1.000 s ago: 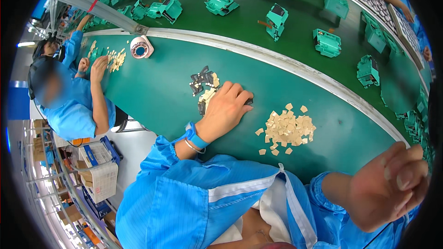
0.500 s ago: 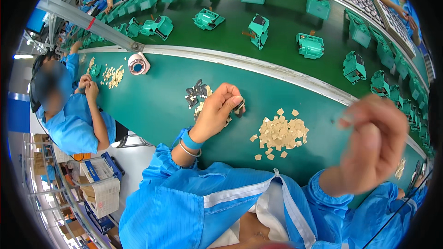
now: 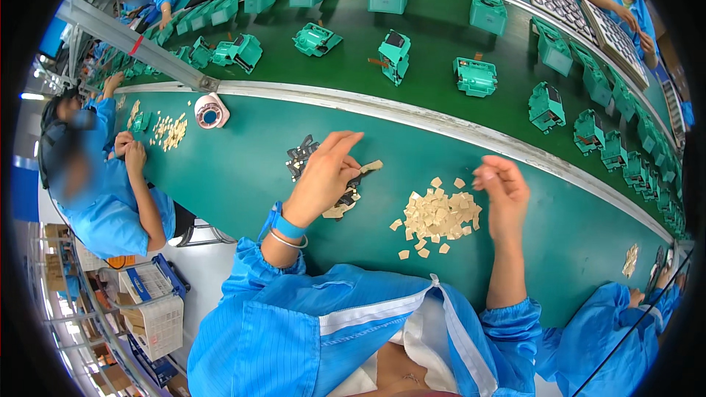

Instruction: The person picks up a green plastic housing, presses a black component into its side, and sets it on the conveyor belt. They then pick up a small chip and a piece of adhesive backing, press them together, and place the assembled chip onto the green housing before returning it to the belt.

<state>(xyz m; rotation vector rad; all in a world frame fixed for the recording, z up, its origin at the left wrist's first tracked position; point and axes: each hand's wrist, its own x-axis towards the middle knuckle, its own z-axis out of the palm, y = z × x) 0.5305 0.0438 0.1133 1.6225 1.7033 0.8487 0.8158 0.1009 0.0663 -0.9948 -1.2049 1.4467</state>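
My left hand (image 3: pixel 318 182) pinches a small black part with a beige piece (image 3: pixel 373 166) on it between thumb and fingers, its index finger lifted. Just behind and under that hand lie black plastic parts (image 3: pixel 300 154), some with beige pieces on them. My right hand (image 3: pixel 504 195) is raised at the right side of a heap of beige flat pieces (image 3: pixel 440 215), fingertips curled together. Whether anything small sits in those fingertips I cannot make out. The heap spreads loosely, with single pieces around its edge.
Beyond a pale metal rail (image 3: pixel 382 112) runs a green belt with rows of green plastic housings (image 3: pixel 476 76). A pink-and-white round device (image 3: pixel 212 111) stands at the left by the rail. A co-worker (image 3: pixel 110 184) sits at the left near another beige heap (image 3: pixel 170 132).
My right hand has come down and left, from a blur at the right to beside the beige heap. My left hand has shifted slightly left, and a beige piece now shows at its fingertips.
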